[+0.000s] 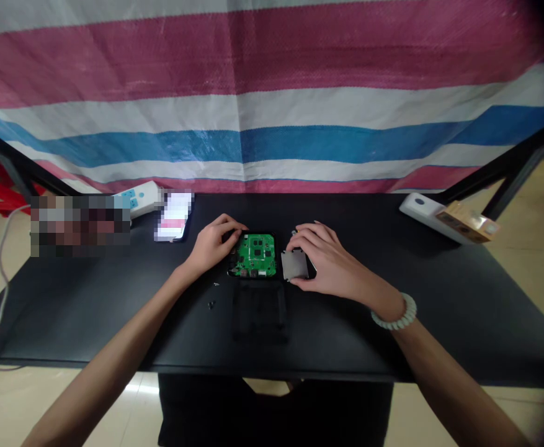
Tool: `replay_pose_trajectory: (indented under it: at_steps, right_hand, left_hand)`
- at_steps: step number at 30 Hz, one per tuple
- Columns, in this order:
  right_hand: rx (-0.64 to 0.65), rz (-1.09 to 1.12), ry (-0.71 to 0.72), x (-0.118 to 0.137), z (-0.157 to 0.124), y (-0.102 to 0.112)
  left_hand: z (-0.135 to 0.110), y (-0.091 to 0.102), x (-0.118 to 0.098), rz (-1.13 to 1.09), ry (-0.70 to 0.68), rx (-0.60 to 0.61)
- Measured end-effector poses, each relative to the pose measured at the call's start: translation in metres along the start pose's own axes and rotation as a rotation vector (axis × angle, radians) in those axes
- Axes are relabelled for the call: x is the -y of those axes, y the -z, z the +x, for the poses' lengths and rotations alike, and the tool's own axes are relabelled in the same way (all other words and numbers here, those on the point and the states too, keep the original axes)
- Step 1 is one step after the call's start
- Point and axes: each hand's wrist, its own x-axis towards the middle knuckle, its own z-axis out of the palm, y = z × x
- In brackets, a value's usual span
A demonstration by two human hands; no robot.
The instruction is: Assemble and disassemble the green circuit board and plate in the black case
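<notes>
A green circuit board (255, 253) lies in a black casing at the middle of the black table (439, 292). My left hand (216, 243) rests against the board's left edge, fingers curled on the casing rim. My right hand (324, 259) pinches a small grey metal plate (294, 265) lying just right of the board. A flat black cover (258, 309) lies in front of the board. Two tiny screws (211, 304) sit on the table to the left of that cover.
A phone (175, 217) and a white power strip (136, 197) lie at the back left. At the back right there is another white power strip (427, 216) with a small tan box (468, 221) on it. A striped tarp hangs behind the table.
</notes>
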Motion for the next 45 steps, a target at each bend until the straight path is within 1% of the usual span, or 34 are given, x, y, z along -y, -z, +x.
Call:
replay_pose_trajectory:
  at_steps: [12, 19, 22, 27, 31, 33, 36, 42, 45]
  right_hand:
    - [-0.014, -0.031, -0.011, 0.002, 0.000, 0.002]
    - [-0.007, -0.047, 0.021, 0.006, -0.002, 0.004]
    - [-0.013, 0.011, 0.015, 0.007, -0.001, 0.006]
    - [-0.025, 0.174, 0.017, 0.010, 0.002, 0.008]
    - [-0.076, 0.280, 0.000, 0.011, 0.002, 0.011]
    - [-0.120, 0.352, -0.059, 0.011, 0.002, 0.013]
    - [-0.197, 0.497, -0.202, 0.011, 0.003, 0.015]
    - [-0.449, 0.984, -0.579, -0.002, 0.005, 0.016]
    - [-0.502, 1.150, -0.683, -0.011, 0.004, 0.014]
  left_hand:
    - [-0.001, 0.000, 0.001, 0.007, 0.001, -0.003]
    - [-0.001, -0.001, 0.002, 0.017, -0.002, -0.005]
    - [-0.001, -0.002, 0.002, 0.014, -0.002, -0.004]
    - [-0.001, -0.001, 0.001, 0.012, 0.003, -0.003]
    - [-0.001, 0.000, -0.002, 0.041, 0.024, 0.003]
    - [-0.002, 0.000, -0.003, 0.052, 0.029, 0.008]
    - [-0.002, 0.000, -0.004, 0.061, 0.031, 0.011]
    - [-0.002, 0.000, -0.004, 0.057, 0.032, 0.003]
    - [-0.002, 0.000, -0.003, 0.061, 0.029, 0.005]
